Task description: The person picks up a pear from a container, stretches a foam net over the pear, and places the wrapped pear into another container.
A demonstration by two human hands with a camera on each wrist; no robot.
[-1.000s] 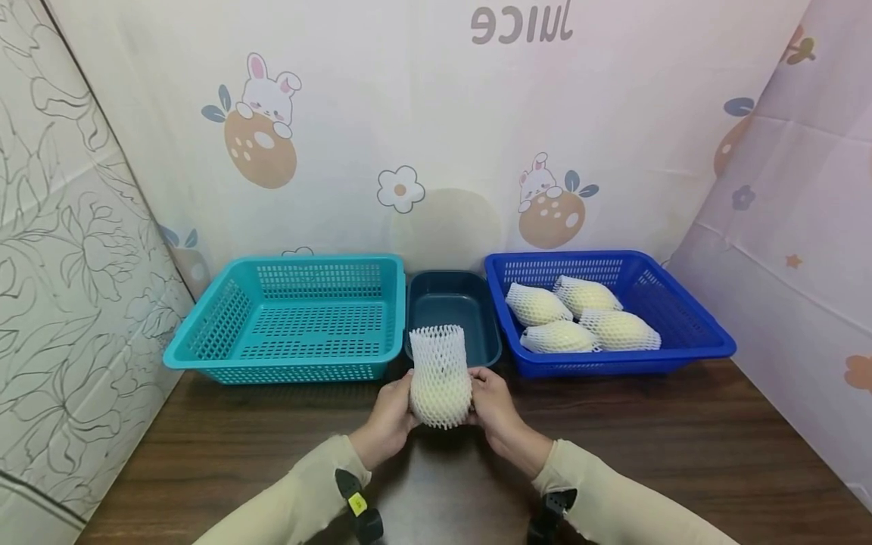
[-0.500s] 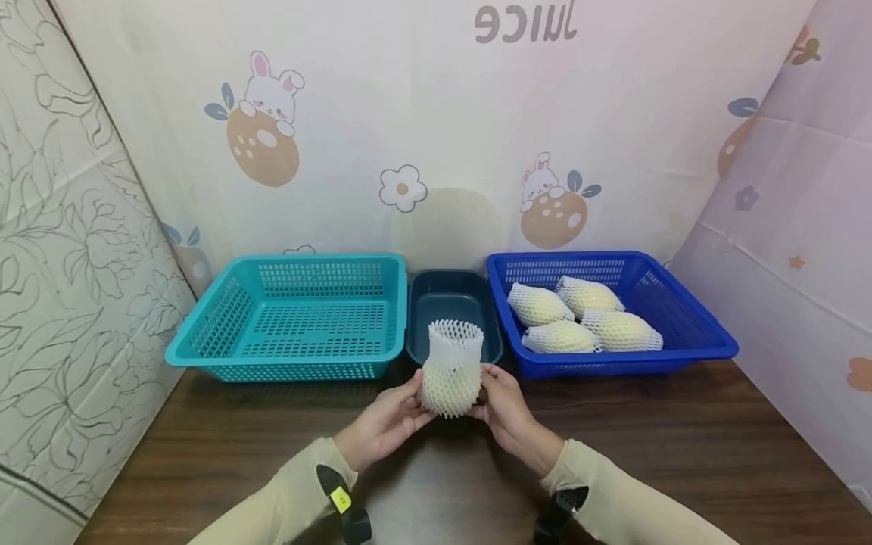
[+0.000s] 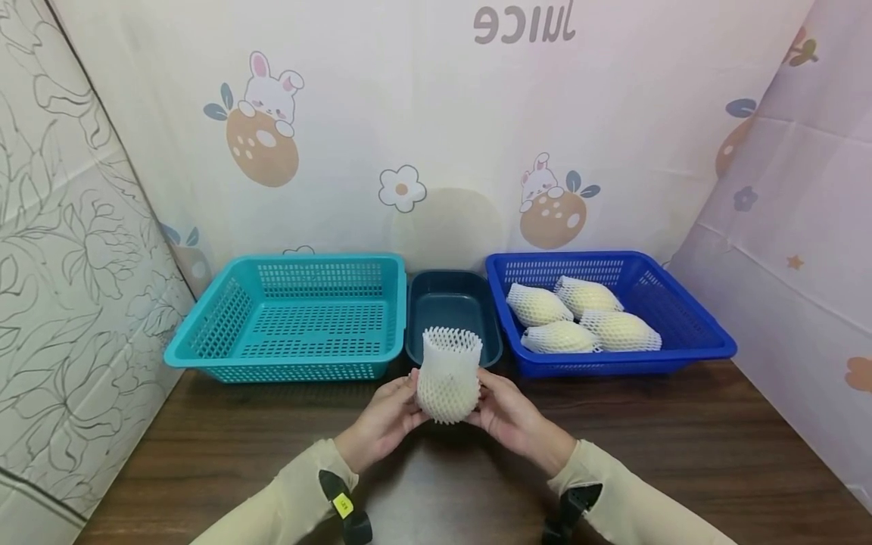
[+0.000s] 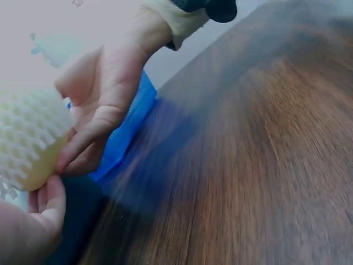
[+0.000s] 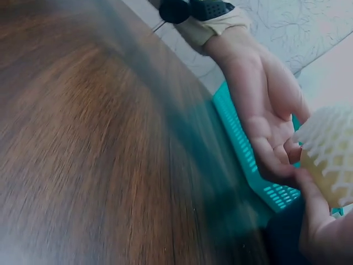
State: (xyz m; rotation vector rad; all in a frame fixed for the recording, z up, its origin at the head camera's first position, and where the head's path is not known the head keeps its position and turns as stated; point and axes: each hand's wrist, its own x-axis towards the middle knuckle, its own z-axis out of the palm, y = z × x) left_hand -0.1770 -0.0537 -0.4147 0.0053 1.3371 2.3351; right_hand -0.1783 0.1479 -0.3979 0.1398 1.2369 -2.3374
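Note:
A pale yellow fruit in a white foam net sleeve (image 3: 448, 390) is held between both hands, in front of the small dark tray. The loose upper end of the net stands up like a tube, its rim spread. On the left side, my left hand (image 3: 384, 422) pinches the fruit with thumb and fingers low on the net. My right hand (image 3: 509, 415) grips the opposite side. Bare yellow skin of the fruit (image 4: 43, 172) shows below the net edge in the left wrist view. In the right wrist view, fingertips of both hands meet under the fruit (image 5: 325, 179).
A turquoise basket (image 3: 286, 372) stands at the left back. Beside it is a dark blue-green tray (image 3: 443, 306). To the right, a blue basket (image 3: 688, 333) holds several netted fruits (image 3: 623, 331). All stand on a brown wooden table (image 3: 681, 454) before a printed curtain.
The netted fruit has shifted slightly right, and its net's open end has tipped into view. Lately it has dipped a little. The left hand's palm has turned more upward.

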